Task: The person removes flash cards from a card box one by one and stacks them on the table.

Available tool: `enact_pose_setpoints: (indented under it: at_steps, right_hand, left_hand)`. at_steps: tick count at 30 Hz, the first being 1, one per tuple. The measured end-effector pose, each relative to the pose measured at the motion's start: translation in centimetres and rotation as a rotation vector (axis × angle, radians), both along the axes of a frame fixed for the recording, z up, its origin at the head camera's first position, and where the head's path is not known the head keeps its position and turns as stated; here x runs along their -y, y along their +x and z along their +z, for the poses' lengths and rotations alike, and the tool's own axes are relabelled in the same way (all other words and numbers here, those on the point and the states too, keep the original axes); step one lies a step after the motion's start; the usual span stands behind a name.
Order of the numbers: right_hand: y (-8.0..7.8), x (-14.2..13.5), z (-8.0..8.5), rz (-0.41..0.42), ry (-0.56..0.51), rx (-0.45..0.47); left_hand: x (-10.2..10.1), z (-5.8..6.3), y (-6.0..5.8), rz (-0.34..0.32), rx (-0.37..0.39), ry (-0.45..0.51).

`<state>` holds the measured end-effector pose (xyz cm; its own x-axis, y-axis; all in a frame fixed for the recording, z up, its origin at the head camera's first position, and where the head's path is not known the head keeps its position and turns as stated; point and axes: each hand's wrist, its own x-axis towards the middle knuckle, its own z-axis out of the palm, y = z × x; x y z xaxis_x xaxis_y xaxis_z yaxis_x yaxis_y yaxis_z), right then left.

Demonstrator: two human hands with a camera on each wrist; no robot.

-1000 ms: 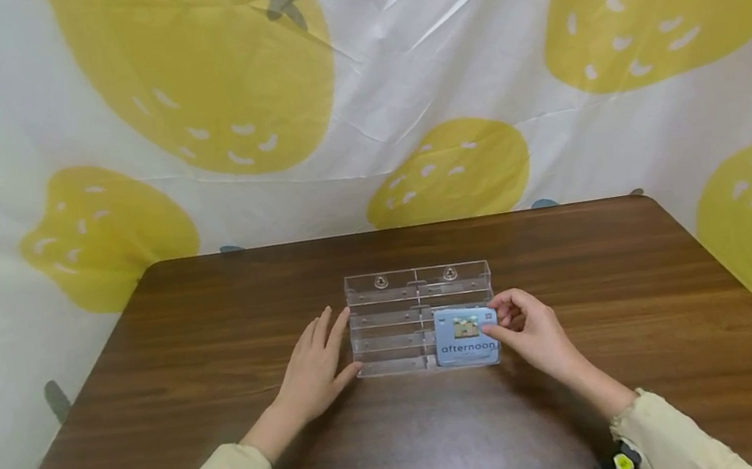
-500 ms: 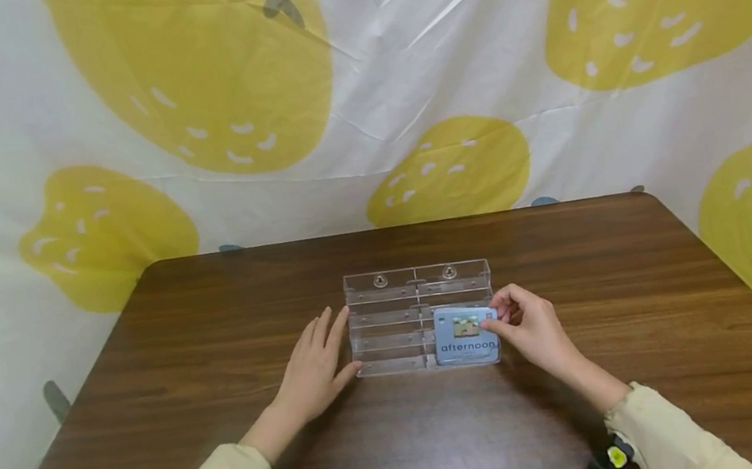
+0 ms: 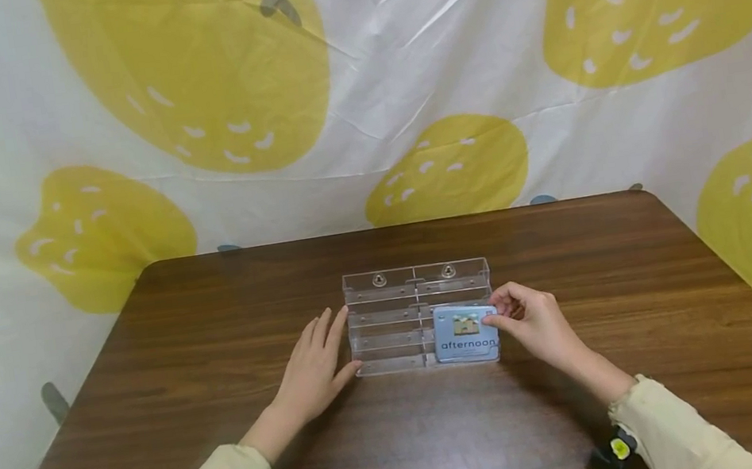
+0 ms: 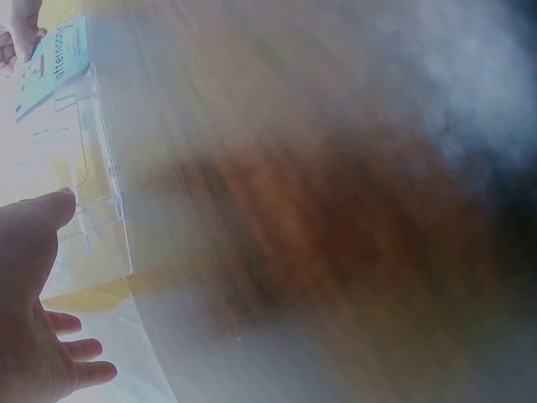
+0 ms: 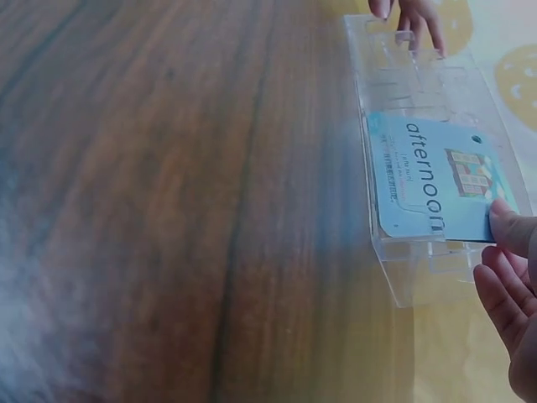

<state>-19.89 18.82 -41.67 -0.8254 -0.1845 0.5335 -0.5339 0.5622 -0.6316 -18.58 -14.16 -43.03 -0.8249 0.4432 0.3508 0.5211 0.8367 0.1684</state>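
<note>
A clear plastic card rack [image 3: 386, 329] with two columns of stepped pockets stands on the table. In its front right pocket sits a light blue card [image 3: 465, 332] printed "afternoon" with a small picture of a building. My right hand [image 3: 533, 324] pinches the card's upper right edge between thumb and fingers; the right wrist view shows the thumb on the face of the card [image 5: 436, 176]. My left hand [image 3: 315, 367] has its fingers extended along the rack's left side, with the thumb at the front left corner. The pocket's clear front lip overlaps the card's lower part.
The brown wood-grain table [image 3: 405, 439] has rounded far corners. Behind it hangs a white cloth [image 3: 257, 211] with large yellow fruit prints. A dark strap with a yellow flower mark shows at each cuff.
The card's right side has tilted and lifted very slightly with my right hand. My left hand and the rack hold their places; the whole view shifts a little.
</note>
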Motion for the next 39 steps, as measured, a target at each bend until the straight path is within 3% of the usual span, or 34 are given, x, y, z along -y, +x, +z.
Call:
enact_pose_setpoints:
  at_steps: [10,21,32,39]
  right_hand:
    - [-0.1,-0.2,0.8,0.015,0.052,0.026]
    - [-0.2,-0.4,1.2,-0.006,-0.052,0.079]
    - [-0.6,-0.9,1.9,0.031,0.051,0.036]
    - [-0.6,-1.2,2.0,0.052,0.044,0.075]
  left_hand:
    - [0.0,-0.1,0.0,0.000,0.005,0.006]
    - [0.0,0.0,0.0,0.006,0.018,0.004]
    - [0.0,0.0,0.0,0.004,0.006,0.008]
    - [0.0,-0.1,0.0,0.005,0.007,0.008]
